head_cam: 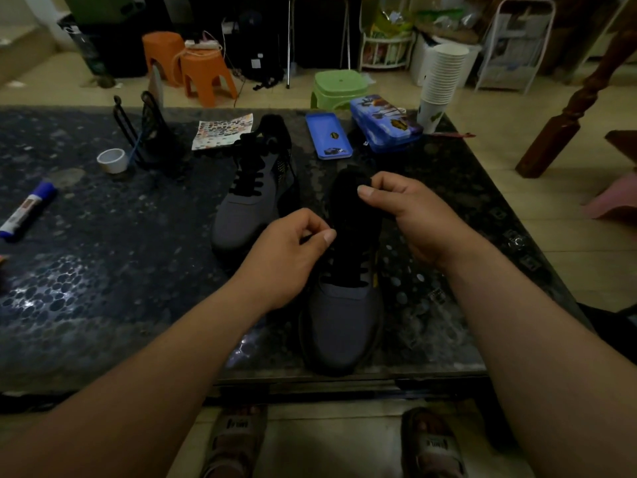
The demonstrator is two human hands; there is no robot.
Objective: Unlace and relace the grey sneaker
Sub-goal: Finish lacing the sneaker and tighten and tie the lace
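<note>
A grey sneaker with black laces stands near the table's front edge, toe towards me. My left hand pinches a black lace end between thumb and fingers at the sneaker's left side. My right hand grips the dark tongue or collar at the top of the same sneaker. The upper lace area is very dark and partly hidden by both hands. A second grey sneaker, laced in black, lies further back to the left.
On the dark patterned table lie a glue stick, a tape roll, a black wire holder, a colour card, a blue tin lid, a blue tin and stacked paper cups. Stools stand behind.
</note>
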